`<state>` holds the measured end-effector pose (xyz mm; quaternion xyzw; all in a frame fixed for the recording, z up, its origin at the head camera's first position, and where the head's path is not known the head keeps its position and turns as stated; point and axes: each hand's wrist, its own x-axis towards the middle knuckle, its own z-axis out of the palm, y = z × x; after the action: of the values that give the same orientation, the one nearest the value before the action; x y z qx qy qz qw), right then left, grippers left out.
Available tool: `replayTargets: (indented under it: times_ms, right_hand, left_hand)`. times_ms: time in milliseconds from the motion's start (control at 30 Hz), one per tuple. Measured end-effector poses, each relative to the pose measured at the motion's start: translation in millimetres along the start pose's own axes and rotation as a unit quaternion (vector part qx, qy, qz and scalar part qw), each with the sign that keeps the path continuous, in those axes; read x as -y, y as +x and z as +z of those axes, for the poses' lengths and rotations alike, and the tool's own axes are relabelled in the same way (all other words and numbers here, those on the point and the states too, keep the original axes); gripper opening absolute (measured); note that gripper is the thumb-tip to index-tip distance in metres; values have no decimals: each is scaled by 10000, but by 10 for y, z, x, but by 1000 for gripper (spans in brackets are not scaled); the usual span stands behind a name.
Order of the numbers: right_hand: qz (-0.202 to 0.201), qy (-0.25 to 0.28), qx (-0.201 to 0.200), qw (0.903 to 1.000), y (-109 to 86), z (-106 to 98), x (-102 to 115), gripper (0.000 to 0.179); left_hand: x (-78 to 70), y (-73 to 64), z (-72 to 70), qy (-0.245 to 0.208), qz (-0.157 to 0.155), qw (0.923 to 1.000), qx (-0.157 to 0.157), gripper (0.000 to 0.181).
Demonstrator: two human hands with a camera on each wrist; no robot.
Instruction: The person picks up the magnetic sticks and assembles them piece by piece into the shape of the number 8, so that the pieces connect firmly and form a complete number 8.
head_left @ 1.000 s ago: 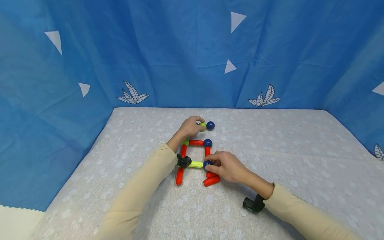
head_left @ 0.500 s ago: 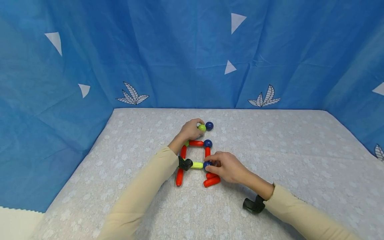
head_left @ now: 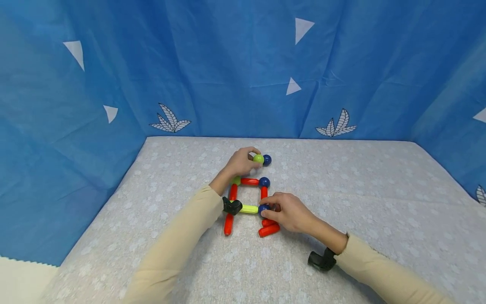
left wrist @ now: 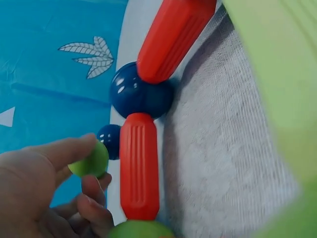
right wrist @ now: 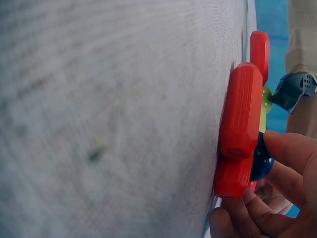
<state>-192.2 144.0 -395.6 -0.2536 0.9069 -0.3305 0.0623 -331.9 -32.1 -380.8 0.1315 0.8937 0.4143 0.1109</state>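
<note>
At the far side of the table, my left hand pinches a lime-green ball between thumb and fingers. A loose dark blue ball is right beside it, partly overlapped by the green one. My right hand holds another blue ball with thumb and fingertips. That ball forms the near right corner of a square of magnetic rods and balls. Red rods make its far side and flanks; a yellow-green ribbed rod is the near side. The near left corner is hidden behind the left wrist's camera.
One red rod extends toward me from the square's left. Two more red rods lie together by the right hand's fingers. A patterned grey cloth covers the table, and a blue curtain hangs behind it.
Over the last half second my left hand has shifted the green ball slightly right and away, closer to the loose blue ball. My right hand stays in place on its ball.
</note>
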Motion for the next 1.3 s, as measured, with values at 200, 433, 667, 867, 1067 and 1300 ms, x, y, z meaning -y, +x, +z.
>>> replayTargets:
  times_ms: [200,433,667,867,1067,1300]
  right_hand:
    - [74,-20,45,10000,-7,24,-17,27]
    - [71,-39,59,9999,-5,34,-21,28]
    - [50,-109,45,9999,7,16,-5,29]
    - [51,-138,44,9999,-4,0,-12,29]
    - [17,-123,36,9999,-13,-3,-11,30]
    - [-19,-82,27,10000,-11,-2,-3,30]
  left_hand:
    - [66,-87,-97,-172,90,9998,-93,38]
    - [167,-338,-268,-594,138,9981,-125,38]
    - [240,-675,-482,-990,273,9947,-94,37]
    - [337,-970,-529,-968,183,9951,33,40]
    - [421,-1173,-489,-935,196,9954,-8,39]
    - [508,-1291,-473,-957,282,9950,72,37]
